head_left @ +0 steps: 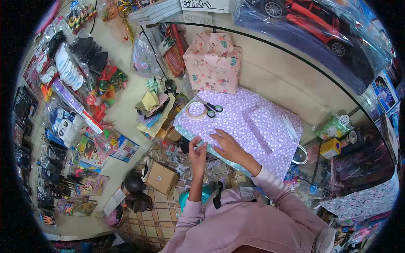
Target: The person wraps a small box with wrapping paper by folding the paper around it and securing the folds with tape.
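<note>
Purple flowered paper (236,109) lies over the work surface, with a pale green edge along its near side. My left hand (197,155) is raised at that near edge, its fingers bent towards the thumb; whether anything small is between them cannot be made out. My right hand (230,147) rests over the paper with its fingers spread, holding nothing. Beyond my hands, scissors with black and green handles (214,110) lie beside a roll of tape (196,110). A folded strip of the same purple paper (258,130) is on the right part of the sheet.
A pink flowered wrapped package (213,63) stands behind the paper. Paper scraps (154,105) are heaped to the left. A cardboard box (162,178) sits on the floor. A yellow box (330,148) is at the right, and a boxed red toy car (314,21) is above.
</note>
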`<state>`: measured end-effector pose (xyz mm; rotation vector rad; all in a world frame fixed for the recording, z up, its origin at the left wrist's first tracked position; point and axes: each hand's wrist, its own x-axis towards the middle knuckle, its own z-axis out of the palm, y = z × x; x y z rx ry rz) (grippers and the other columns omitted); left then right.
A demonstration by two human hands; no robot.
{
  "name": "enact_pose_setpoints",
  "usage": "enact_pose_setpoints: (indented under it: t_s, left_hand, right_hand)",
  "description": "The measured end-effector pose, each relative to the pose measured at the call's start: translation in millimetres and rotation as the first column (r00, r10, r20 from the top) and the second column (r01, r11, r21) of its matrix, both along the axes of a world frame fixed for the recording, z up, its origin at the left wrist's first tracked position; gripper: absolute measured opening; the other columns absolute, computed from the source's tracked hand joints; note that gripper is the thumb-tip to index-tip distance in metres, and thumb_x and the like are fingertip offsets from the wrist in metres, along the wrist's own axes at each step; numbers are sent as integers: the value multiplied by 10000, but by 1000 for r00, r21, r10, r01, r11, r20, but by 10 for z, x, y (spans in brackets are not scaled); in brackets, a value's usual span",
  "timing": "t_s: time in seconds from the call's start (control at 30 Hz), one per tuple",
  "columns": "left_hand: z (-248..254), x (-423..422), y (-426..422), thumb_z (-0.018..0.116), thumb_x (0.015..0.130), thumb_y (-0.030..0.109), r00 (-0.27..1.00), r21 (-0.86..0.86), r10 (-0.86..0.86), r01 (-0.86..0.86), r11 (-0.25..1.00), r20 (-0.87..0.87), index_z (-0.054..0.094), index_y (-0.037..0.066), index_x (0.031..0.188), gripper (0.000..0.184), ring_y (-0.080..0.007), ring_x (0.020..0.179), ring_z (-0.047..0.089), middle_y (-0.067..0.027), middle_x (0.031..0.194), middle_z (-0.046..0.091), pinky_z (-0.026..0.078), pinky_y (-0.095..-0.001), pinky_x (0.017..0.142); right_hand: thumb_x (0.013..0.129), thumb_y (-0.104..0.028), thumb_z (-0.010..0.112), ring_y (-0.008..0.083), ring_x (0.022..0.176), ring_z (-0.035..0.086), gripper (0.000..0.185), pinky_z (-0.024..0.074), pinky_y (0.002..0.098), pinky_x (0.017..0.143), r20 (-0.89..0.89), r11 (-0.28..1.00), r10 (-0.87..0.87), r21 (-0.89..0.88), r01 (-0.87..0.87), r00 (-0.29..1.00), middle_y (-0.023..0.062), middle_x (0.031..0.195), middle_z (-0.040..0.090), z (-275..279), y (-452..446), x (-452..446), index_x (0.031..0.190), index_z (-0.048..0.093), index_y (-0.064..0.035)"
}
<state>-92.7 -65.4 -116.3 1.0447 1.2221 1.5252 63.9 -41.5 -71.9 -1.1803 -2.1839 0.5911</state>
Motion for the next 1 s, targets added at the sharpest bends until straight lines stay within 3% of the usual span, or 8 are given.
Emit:
enact_pose_setpoints:
  t_s: [0.13, 0.27, 0.4, 0.5, 0.6, 0.8, 1.0]
  left_hand:
    - [-10, -4, -9, 643, 877, 93, 1000, 13, -3, 3, 1000, 14, 425, 31, 1323, 500, -159, 1048, 533, -120, 1254, 488, 437, -290, 906]
    - [9, 5, -40, 636, 879, 84, 999, -3, -24, 24, 1000, 34, 418, 27, 1352, 525, -163, 1007, 560, -122, 1263, 477, 448, -287, 883]
    - [-76, -11, -22, 633, 904, 130, 998, 5, -45, 45, 999, -37, 370, 20, 1375, 551, -164, 1022, 567, -128, 1326, 447, 469, -262, 836]
    - [-71, -14, -32, 634, 896, 107, 998, -15, -59, 59, 998, 11, 358, 20, 1390, 572, -179, 1042, 562, -135, 1338, 439, 472, -275, 849]
    - [-87, 27, -46, 645, 883, 103, 997, 13, -52, 51, 999, 62, 358, 27, 1405, 601, -194, 1048, 567, -146, 1322, 449, 463, -287, 868]
    - [-127, 17, -18, 650, 874, 86, 997, 28, -56, 55, 998, 57, 341, 33, 1423, 632, -209, 1086, 557, -150, 1333, 437, 465, -297, 868]
    - [-131, 59, -43, 661, 861, 80, 998, 10, -51, 50, 999, 38, 323, 48, 1428, 661, -209, 1114, 521, -123, 1373, 378, 454, -319, 909]
  right_hand:
    - [824, -131, 639, 426, 1241, 423, 405, 367, 464, 1015, -35, 996, -71, 59, 73, 997, 270, 1345, 413, 24, 217, -106, 1213, 543, -71]
    - [811, -121, 642, 458, 1279, 353, 448, 311, 483, 1051, -18, 960, -189, 208, 189, 982, 291, 1389, 333, -45, 515, -251, 1248, 543, -104]
    - [816, -167, 654, 473, 1320, 270, 473, 263, 527, 1069, 4, 939, -169, 305, 160, 986, 304, 1400, 297, -167, 770, -408, 1270, 532, -112]
    - [806, -232, 680, 478, 1333, 242, 477, 239, 532, 1081, 9, 912, -272, 321, 255, 962, 303, 1413, 274, -246, 910, -537, 1248, 551, -107]
    - [786, -299, 681, 441, 1315, 289, 396, 259, 552, 1049, 68, 878, -327, 391, 277, 942, 258, 1383, 348, -305, 1013, -548, 1128, 614, -111]
    - [721, -356, 728, 345, 1128, 455, 362, 364, 483, 908, 47, 889, -279, 391, 239, 959, 160, 1194, 496, -236, 938, -393, 961, 645, -99]
    - [723, -303, 756, 338, 1101, 477, 289, 376, 445, 884, -21, 901, -370, 237, 364, 929, 125, 1226, 499, -100, 587, -63, 890, 633, -101]
